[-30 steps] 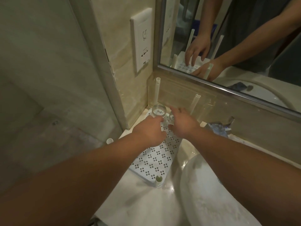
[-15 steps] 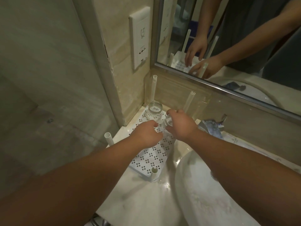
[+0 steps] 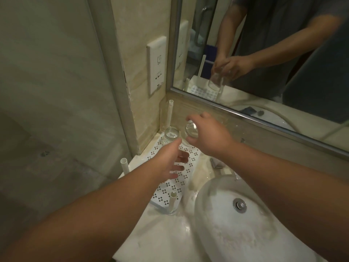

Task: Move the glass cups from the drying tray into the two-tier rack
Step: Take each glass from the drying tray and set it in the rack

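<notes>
Lifted since a second ago: right hand [image 3: 209,136] now raised clear of the perforated rack shelf [image 3: 171,183], fingers curled round one glass cup [image 3: 191,130]; left hand [image 3: 168,163] drawn back, fingers spread and loose, holding nothing, hovering over the shelf. Second glass cup [image 3: 171,134] standing on the shelf's far corner, beside the white corner post [image 3: 169,114], near the mirror [image 3: 264,53]

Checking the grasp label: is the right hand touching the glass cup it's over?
Touching. In the head view the right hand has thumb and fingers curled round the rim of the lifted glass cup; the mirror reflection also shows it held.
</notes>
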A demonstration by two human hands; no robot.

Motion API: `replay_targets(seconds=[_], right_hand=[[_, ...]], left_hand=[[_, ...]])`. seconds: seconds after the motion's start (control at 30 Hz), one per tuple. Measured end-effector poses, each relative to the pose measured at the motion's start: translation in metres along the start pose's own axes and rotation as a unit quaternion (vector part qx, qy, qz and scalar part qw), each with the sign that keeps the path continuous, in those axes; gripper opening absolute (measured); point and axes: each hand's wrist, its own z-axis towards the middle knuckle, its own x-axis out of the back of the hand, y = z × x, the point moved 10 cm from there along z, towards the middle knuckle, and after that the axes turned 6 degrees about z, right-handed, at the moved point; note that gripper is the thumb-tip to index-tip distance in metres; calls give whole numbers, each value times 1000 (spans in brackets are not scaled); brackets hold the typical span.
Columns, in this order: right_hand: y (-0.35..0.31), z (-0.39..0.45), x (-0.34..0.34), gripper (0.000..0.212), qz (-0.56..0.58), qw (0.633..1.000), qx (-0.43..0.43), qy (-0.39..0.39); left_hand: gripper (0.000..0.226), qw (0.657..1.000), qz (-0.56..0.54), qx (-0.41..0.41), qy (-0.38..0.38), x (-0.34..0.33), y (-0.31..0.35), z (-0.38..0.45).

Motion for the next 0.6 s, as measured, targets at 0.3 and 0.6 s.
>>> replay_targets(seconds=[0.3,0.6], right_hand=[[-44,-36,53,51,-62,992,66,87],[-61,-79,68,47,-46,968,136,205]], left_hand=[[90,976,-175,26,-129,-32,43,-37],[102,957,-214,-12,-195,-46,76,-78]])
